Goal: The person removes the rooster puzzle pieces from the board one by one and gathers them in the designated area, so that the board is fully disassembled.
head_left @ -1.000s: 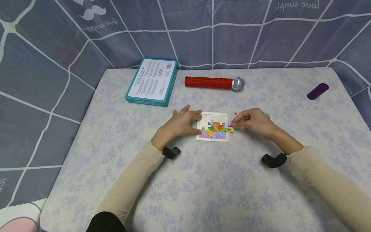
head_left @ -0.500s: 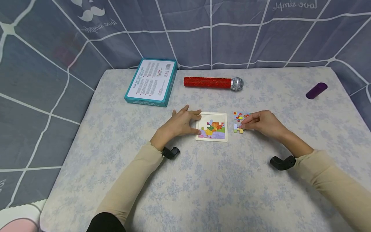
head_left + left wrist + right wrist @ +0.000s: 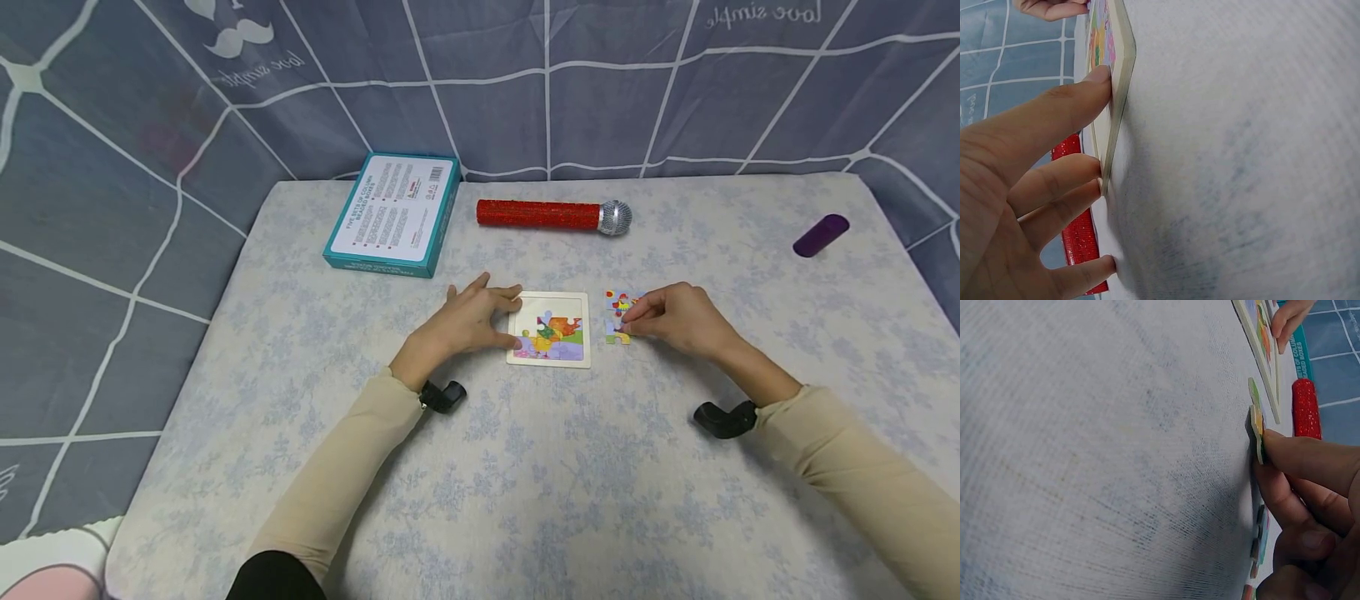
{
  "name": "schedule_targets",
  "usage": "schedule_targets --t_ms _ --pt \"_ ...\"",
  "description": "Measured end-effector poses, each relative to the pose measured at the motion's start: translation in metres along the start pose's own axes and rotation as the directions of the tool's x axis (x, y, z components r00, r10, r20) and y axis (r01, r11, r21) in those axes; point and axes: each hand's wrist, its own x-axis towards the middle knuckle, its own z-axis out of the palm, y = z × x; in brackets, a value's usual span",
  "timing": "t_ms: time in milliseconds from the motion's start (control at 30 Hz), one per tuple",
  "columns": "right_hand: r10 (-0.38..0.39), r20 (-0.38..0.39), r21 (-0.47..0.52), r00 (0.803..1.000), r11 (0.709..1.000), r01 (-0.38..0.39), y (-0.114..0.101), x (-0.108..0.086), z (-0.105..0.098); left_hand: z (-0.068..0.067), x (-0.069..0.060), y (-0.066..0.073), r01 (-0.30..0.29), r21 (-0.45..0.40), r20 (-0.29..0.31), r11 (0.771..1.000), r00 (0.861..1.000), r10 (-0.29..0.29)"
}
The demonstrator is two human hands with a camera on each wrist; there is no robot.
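Note:
A square puzzle board [image 3: 551, 363] lies flat on the table, its pale tray partly filled with joined pieces forming a colourful animal picture. My left hand [image 3: 472, 318] rests at its left side; in the left wrist view the thumb [image 3: 1094, 84] lies on the rim and fingers touch the edge farther along. Right of the board, my right hand [image 3: 678, 317] pinches a puzzle piece [image 3: 1256, 424] with yellow on it between thumb and index finger, low over the table. A greenish piece [image 3: 1254, 391] sits against it. More loose pieces [image 3: 618, 298] lie just beyond, partly hidden by the hand.
A teal-edged box [image 3: 393, 212] stands at the back left. Beside it lies a red glittery microphone [image 3: 540, 214], and a purple cylinder [image 3: 821, 235] is at the far right. A grey curtain [image 3: 495, 117] with white lines hangs behind the patterned tablecloth [image 3: 525, 483].
My right hand has moved right, away from the board's right edge, with the puzzle piece, then slightly back left. Loose pieces it covered are now visible. My left hand has stayed put.

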Motion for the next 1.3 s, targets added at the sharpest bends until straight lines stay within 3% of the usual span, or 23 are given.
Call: schedule_targets --t_ms 667,900,1300 --pt "-0.008 -0.011 -0.037 1.0 0.999 0.008 -0.001 0.0 -0.002 0.0 -0.001 -0.001 0.005 0.01 -0.003 1.0 1.0 -0.005" --pt "-0.044 -0.079 -0.049 0.996 0.998 0.04 -0.014 0.006 -0.009 0.0 -0.001 -0.001 0.002 0.013 -0.001 1.0 1.0 -0.002" --pt "-0.194 0.006 -0.046 0.981 0.98 0.195 -0.044 0.03 0.03 0.0 0.0 -0.001 0.0 -0.019 0.0 1.0 1.0 0.0"
